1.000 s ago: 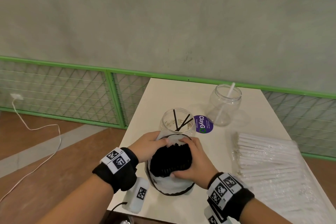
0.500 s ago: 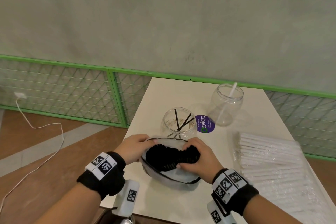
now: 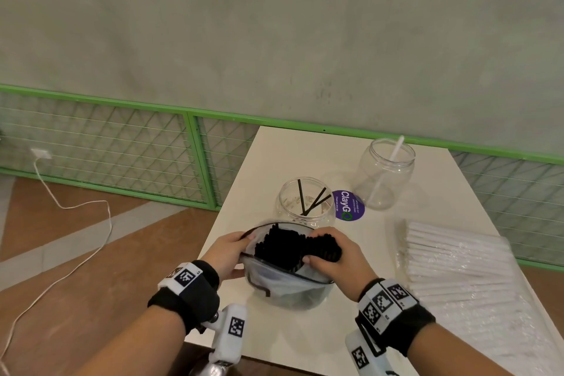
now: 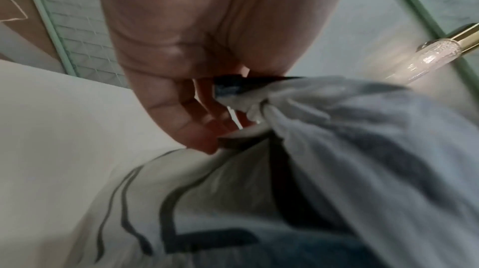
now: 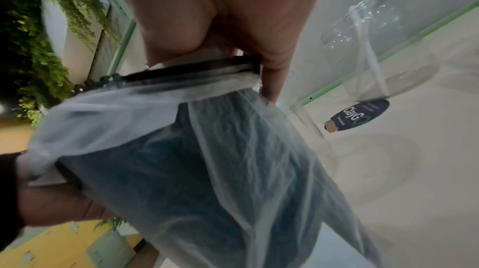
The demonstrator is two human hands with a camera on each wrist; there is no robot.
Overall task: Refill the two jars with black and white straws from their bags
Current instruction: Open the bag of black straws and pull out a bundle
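Both forearms reach forward over the near edge of the white surface, each wrist wrapped in a black band with printed markers. The left hand is turned palm-inward at the left rim of the bag of black straws, thumb and fingers pinching the dark-edged lip of the plastic; the left wrist view shows the curled fingers clamped on that gathered edge. The right hand sits at the opposite, right side of the bag's mouth, fingers curled over and around a clump of black straws with the thumb pressed in from the near side, so it grips the straws at the bag's opening. Between the two hands the bag stands open on the surface, its mouth spread wide and full of upright straw ends.

Just beyond the hands stands the round jar holding a few black straws. Farther off, beyond the right hand, is the taller jar with one white straw, a purple sticker lying between the jars. To the right of the right hand lies the bag of white straws, flat on the surface.
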